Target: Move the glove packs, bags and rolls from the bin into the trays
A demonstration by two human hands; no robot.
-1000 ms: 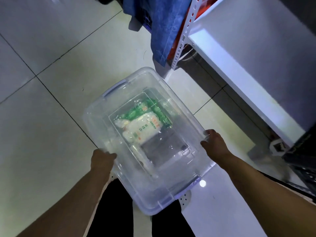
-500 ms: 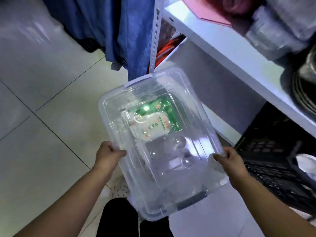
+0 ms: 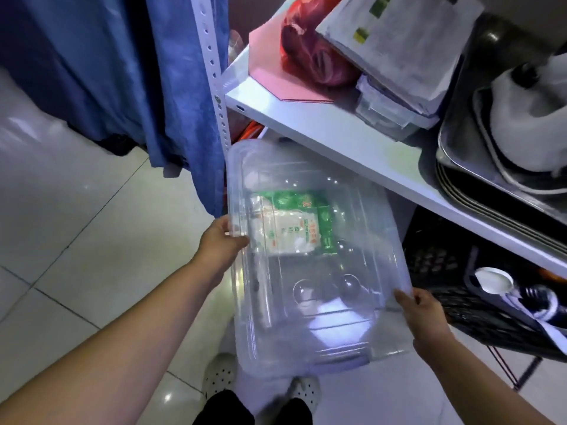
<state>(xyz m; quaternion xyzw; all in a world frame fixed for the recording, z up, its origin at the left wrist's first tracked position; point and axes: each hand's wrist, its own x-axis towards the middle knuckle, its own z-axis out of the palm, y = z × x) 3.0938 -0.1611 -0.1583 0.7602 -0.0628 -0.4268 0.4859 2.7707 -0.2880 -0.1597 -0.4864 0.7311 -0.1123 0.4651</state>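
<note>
Tiled floor (image 3: 76,240) beside a white shelf (image 3: 337,139). Left hand (image 3: 219,240) fingers curl closed on the clear bin (image 3: 322,302) left rim; right hand (image 3: 422,314) clamps its right rim. Packs (image 3: 291,231) lie at the bin's far end, nearer the left hand, long axis crosswise.

Arms: we see 2 forearms, bare to the frame edge, no sleeve visible.
Left hand (image 3: 220,244): bare, no glove, ring or watch that we can make out.
Right hand (image 3: 421,315): bare likewise.
Legs: dark trousers (image 3: 225,407), 2 legs at the bottom edge.
Feet: 2 white perforated clogs (image 3: 220,374).
</note>
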